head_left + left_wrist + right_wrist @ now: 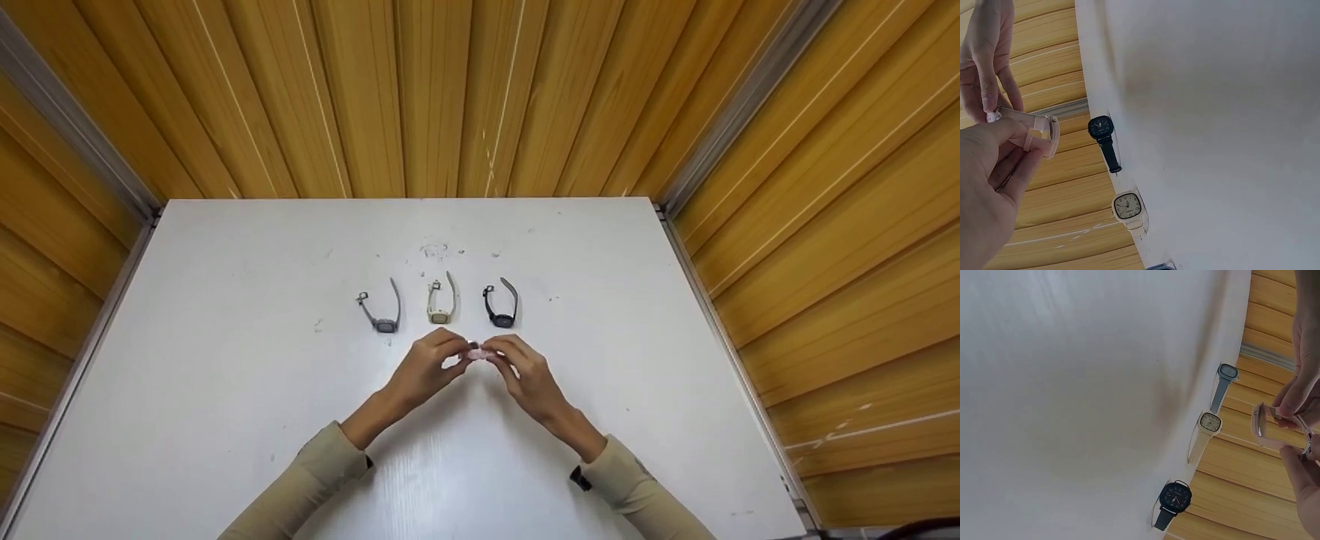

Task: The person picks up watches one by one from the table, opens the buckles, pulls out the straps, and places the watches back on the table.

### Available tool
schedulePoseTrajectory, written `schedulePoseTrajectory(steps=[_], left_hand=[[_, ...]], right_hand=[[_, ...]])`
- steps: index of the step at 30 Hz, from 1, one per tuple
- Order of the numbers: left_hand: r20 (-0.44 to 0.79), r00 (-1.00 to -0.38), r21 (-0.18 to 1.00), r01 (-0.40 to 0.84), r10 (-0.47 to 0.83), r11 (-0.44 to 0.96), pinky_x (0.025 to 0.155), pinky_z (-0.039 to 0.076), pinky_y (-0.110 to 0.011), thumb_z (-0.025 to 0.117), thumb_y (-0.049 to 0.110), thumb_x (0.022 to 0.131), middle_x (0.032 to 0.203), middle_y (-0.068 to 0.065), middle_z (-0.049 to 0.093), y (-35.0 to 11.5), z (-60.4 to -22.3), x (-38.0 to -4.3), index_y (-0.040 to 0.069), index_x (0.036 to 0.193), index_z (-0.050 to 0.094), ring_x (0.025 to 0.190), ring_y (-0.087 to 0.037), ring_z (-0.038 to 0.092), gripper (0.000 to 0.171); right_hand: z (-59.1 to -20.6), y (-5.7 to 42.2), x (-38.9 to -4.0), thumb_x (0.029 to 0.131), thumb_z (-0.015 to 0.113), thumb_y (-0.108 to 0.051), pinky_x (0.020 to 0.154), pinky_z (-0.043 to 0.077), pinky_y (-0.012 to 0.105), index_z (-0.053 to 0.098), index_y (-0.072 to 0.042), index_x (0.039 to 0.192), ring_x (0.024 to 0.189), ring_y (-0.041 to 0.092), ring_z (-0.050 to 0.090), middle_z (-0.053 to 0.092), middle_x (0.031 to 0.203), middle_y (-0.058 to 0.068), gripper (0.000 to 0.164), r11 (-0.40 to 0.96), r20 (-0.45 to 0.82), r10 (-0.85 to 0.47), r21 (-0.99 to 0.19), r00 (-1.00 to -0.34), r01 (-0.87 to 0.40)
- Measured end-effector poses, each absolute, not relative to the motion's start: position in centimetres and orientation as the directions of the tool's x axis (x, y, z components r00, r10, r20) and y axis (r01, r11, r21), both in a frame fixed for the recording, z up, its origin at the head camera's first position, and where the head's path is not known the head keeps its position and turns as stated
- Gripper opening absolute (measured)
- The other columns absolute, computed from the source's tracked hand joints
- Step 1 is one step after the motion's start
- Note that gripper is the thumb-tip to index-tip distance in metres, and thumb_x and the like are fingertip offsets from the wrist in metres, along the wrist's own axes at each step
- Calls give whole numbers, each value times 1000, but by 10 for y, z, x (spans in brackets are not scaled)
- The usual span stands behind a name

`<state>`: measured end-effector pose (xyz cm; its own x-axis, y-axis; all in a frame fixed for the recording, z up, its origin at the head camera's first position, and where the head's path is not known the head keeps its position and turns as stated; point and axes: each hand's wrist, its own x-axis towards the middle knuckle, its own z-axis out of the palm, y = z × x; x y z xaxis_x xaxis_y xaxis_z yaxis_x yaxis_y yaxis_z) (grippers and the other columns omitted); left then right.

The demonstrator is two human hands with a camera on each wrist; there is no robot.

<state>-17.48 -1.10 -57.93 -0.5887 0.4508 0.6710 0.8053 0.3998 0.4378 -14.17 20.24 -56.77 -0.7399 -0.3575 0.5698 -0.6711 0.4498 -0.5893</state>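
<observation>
Between both hands, held up over the table's middle, is a pale pink wristwatch. My left hand pinches it from the left, thumb and fingers on the band beside the case. From the right, my right hand pinches the band between thumb and fingers. The left wrist view shows the pink watch edge-on, its band bent in a loop; the dial faces away. In the right wrist view, a metal buckle shows at the band's end, close to the fingertips.
Just beyond the hands, a grey-blue watch, a cream watch and a black watch lie in a row, straps pointing to the back. The white table is bordered by wood-patterned walls at the back and sides.
</observation>
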Motion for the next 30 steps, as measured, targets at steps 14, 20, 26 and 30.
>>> schedulePoseTrajectory(steps=[14,20,26,30], left_hand=[[559,-696,627,711,452,319,80,64,-26,80,-2,84,96,-11,73,-13,-582,-170,1,94,75,92,-22,71,12],[522,-724,678,673,452,295,82,63,-25,79,1,86,97,-11,74,-11,-581,-173,1,96,76,94,-23,71,10],[567,-701,610,710,432,352,81,62,-22,80,0,85,96,-9,74,-8,-582,-175,2,94,76,93,-21,71,10],[633,-648,519,761,423,389,78,61,-24,83,-1,81,93,-6,74,-6,-583,-177,4,92,76,89,-18,71,13]], right_hand=[[-574,204,-140,99,63,-5,80,63,25,69,-6,116,104,18,71,71,112,5,18,389,525,-314,-689,-791,-612],[-577,203,-141,97,64,-3,81,64,27,70,-7,115,103,21,71,71,111,6,19,345,503,-259,-749,-825,-565],[-578,200,-141,94,67,2,80,64,31,70,-5,114,103,27,71,70,110,9,21,340,509,-229,-757,-830,-558],[-578,199,-140,90,73,3,82,64,34,70,-3,114,104,27,71,69,112,10,25,343,527,-233,-742,-817,-576]])
